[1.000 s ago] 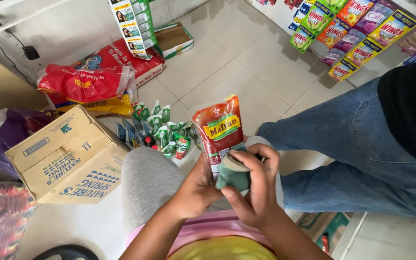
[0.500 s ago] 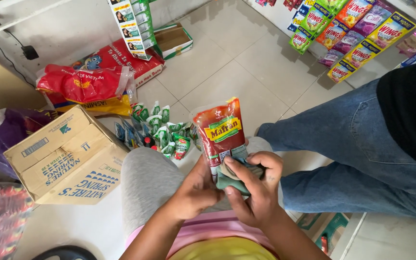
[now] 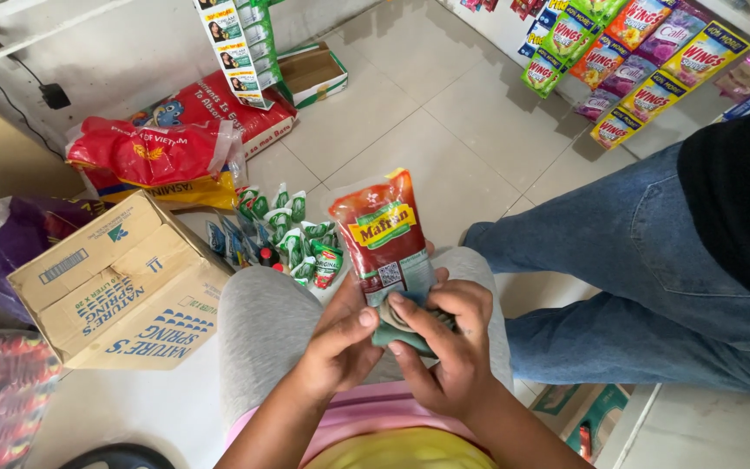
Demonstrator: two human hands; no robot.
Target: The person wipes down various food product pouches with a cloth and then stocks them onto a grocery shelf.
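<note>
While my left hand (image 3: 340, 339) and right hand (image 3: 449, 347) stay clamped on the red sauce pouch (image 3: 382, 236), upright just above my knees, right of the cardboard box (image 3: 123, 287), it looks soft, slippery; gripping its lower edge seems safest.

Red sauce pouch (image 3: 382, 234) upright (green cloth (image 3: 392, 330), seemingly, beneath)
</note>
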